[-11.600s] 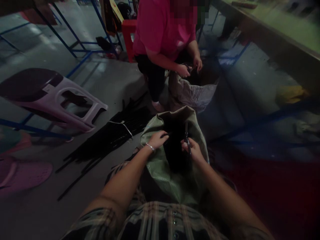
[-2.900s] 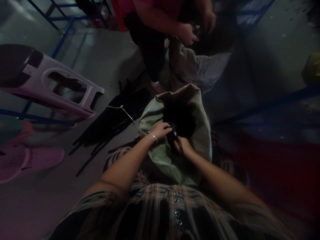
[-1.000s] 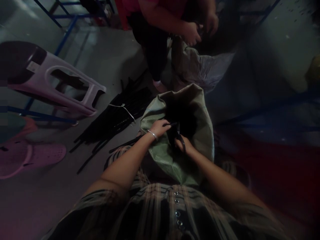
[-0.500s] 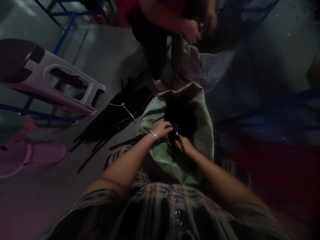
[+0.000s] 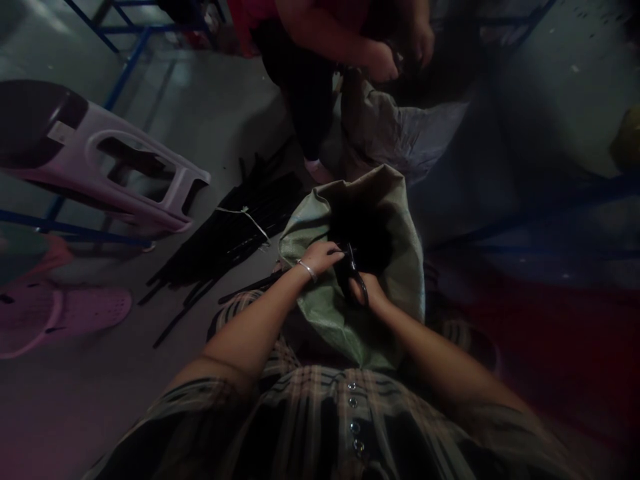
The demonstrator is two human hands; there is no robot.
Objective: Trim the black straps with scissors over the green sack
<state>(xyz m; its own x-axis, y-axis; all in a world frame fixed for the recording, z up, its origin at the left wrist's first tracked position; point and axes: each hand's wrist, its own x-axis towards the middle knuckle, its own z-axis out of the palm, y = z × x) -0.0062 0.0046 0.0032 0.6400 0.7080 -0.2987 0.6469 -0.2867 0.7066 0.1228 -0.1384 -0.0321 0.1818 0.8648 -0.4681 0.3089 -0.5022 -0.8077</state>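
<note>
L hand: thumb & fingers closed on a thin dark piece [image 5: 341,251], at the near-L side of the sack mouth; bracelet [image 5: 307,269] at the wrist. L hand [image 5: 320,259] sits close to the blades.
R hand: fingers wrapped around scissors [image 5: 362,291], blades pointing up toward the dark piece; whether they touch it, can't tell. R hand [image 5: 373,291] is over the sack opening.
Green sack: woven sack [image 5: 345,327] gapes wide in front of the wearer's plaid shirt [image 5: 300,427]; contents too dark to ID.
Floor, L: bundle of black strips [image 5: 225,243] lies beside the sack, bound w/ 1 white tie [image 5: 243,210]; 1 loose strip [image 5: 250,287] runs up to the L forearm.
In the way: grey sack [image 5: 417,137] stands just beyond the green 1; co-worker's foot [image 5: 319,172] is planted near the bundle's far end.
Far L: dark-topped pale stool [image 5: 173,177], pink perforated basket [image 5: 97,310], blue metal frame [image 5: 133,67].
Far R: yellow item [image 5: 627,143], blurred; dark-red area [image 5: 545,340] below.
Bkgd: co-worker's 2 hands [image 5: 383,63] meet above the grey sack; what they hold, unclear.
Lettering: white sticker [image 5: 59,133] on the stool, too sm. to read.
</note>
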